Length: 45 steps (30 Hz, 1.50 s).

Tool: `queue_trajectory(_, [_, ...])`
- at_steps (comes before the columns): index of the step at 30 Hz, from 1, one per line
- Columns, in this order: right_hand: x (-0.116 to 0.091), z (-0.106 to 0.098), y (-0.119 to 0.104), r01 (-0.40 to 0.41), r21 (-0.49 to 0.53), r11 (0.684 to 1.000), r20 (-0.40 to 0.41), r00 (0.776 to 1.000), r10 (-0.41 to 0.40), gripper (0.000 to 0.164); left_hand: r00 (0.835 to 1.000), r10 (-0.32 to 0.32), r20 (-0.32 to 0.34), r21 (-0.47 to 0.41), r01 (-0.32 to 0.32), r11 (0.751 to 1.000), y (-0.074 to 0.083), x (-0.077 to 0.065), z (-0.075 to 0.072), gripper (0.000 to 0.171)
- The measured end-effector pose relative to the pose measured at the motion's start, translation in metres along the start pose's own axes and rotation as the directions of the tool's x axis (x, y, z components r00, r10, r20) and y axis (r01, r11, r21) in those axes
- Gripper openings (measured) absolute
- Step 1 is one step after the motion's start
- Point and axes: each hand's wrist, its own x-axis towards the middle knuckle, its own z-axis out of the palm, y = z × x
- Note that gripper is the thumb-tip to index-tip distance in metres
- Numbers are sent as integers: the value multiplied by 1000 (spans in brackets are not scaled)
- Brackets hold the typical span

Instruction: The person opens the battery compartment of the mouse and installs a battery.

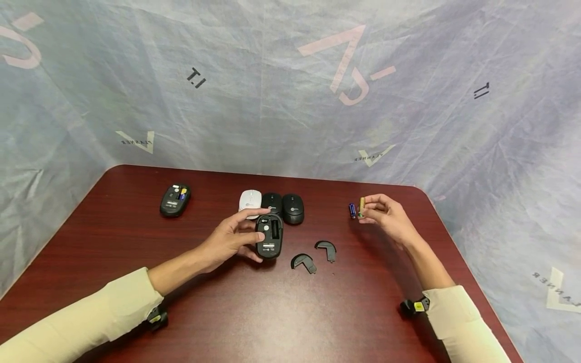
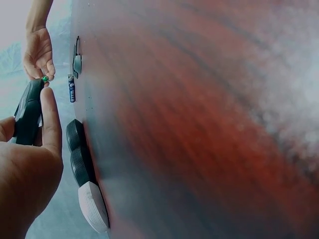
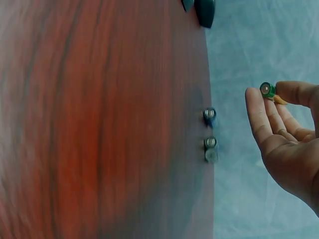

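My left hand [image 1: 229, 239] grips a black computer mouse [image 1: 269, 249] with its underside up. The mouse's battery slot is open and looks bare. In the left wrist view the same mouse [image 2: 30, 112] appears edge-on between thumb and fingers. Over the table's right side my right hand [image 1: 386, 218] pinches a gold and green battery [image 1: 361, 204]. The end of that battery [image 3: 267, 89] faces the camera in the right wrist view. A blue battery [image 1: 352, 210] lies just left of the right hand, and more batteries [image 3: 211, 148] sit near it, hidden in the head view.
Two black battery covers [image 1: 304, 262] [image 1: 326, 249] lie right of the held mouse. Behind it stand a white mouse [image 1: 250, 199] and two black mice [image 1: 272, 200] [image 1: 293, 207]. An upturned mouse [image 1: 174, 200] with batteries inside lies far left. A cloth backdrop [image 1: 272, 126] rises behind the table.
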Motion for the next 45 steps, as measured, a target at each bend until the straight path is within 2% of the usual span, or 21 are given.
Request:
queue_trajectory(12, [2,36,-5,57,52,997,121,991,-63,48,1000,24,2,36,-24,999,0,0,1,65])
queue_trajectory(21, [2,74,-5,23,78,997,189,981,-38,50,1000,27,9,52,-27,998,0,5,4,63])
queue_trajectory(29, [-2,105,-16,24,78,997,265,963,-44,52,1000,26,3,51,-26,998,-3,9,7,62])
queue_trajectory(37, [-3,127,-35,74,62,995,275,957,-88,48,1000,30,-3,64,-30,997,-4,10,7,62])
queue_trajectory(45, [-3,145,-45,95,138,986,219,968,-124,45,1000,17,5,63,-17,998,-6,12,7,61])
